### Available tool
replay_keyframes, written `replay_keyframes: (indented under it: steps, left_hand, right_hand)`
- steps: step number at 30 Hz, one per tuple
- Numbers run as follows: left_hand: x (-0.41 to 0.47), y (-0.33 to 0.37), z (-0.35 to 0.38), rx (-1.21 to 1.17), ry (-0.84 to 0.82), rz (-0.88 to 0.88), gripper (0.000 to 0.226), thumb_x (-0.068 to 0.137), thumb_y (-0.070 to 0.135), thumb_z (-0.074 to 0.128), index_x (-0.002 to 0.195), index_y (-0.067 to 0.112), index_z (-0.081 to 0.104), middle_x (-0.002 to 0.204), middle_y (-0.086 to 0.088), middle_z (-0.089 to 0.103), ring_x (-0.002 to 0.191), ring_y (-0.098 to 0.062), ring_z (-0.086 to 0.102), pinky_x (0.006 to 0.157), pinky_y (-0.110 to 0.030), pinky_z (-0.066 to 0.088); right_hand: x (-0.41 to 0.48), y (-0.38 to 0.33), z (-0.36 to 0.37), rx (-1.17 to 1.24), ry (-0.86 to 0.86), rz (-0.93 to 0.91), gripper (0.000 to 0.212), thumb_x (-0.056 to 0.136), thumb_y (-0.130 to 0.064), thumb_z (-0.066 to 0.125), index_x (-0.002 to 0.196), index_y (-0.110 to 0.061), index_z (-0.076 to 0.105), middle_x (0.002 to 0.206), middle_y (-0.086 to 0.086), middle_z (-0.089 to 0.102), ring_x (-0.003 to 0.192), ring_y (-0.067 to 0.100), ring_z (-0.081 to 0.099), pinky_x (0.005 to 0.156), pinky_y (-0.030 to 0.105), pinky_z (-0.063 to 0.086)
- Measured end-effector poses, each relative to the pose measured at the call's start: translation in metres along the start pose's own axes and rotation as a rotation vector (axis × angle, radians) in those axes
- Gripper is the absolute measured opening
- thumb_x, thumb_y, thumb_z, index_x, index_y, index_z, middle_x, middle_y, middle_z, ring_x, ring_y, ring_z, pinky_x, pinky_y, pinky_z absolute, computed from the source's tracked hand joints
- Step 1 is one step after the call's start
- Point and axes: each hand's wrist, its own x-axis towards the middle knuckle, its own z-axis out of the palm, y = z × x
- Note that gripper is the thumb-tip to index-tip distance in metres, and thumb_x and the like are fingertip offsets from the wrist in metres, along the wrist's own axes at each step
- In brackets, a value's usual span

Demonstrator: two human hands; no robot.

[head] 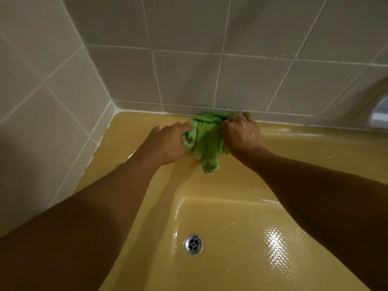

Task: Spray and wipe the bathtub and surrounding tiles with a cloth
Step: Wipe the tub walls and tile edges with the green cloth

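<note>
A crumpled green cloth hangs over the far rim of the yellow bathtub, up against the bottom row of grey wall tiles. My left hand holds the cloth's left edge, fingers tucked into the fabric. On the cloth's right side my right hand grips the bunched fabric, knuckles close to the tile joint. The tub surface looks wet and shiny. No spray bottle is in view.
A metal drain sits in the tub floor below my arms. Tiled walls meet in a corner at the left. Water droplets speckle the back tiles. A pale fixture edge shows at the far right.
</note>
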Motion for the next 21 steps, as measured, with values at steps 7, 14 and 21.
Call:
replay_keyframes:
  steps: [7,14,21]
  left_hand:
    - [-0.042,-0.017,-0.027,0.113,-0.147,-0.268,0.079,0.099,0.011,0.046,0.163,0.032,0.004,0.172,0.009,0.004,0.157,-0.014,0.009,0.124,-0.051,0.021]
    - [-0.083,-0.033,-0.031,0.032,-0.119,-0.589,0.079,0.097,0.013,0.044,0.163,0.030,0.004,0.171,0.013,-0.003,0.158,-0.017,0.004,0.123,-0.058,0.019]
    - [-0.121,-0.011,-0.014,0.065,0.007,-0.748,0.077,0.099,0.020,0.044,0.163,0.035,0.003,0.171,0.011,-0.006,0.158,-0.021,0.000,0.117,-0.071,0.018]
  right_hand:
    - [-0.006,-0.016,0.013,0.058,0.000,0.087,0.041,0.084,-0.020,0.031,0.083,-0.002,0.068,0.083,0.020,0.063,0.085,0.037,0.054,0.083,0.044,0.048]
    - [-0.013,-0.066,0.022,0.072,-0.137,0.110,0.071,0.103,-0.054,0.029,0.158,-0.011,0.013,0.162,0.028,0.014,0.151,0.048,0.006,0.125,0.055,0.007]
    - [0.020,-0.092,0.022,0.121,-0.138,-0.184,0.067,0.104,-0.050,0.032,0.160,-0.020,0.011,0.165,0.021,0.012,0.154,0.041,0.002,0.126,0.049,0.005]
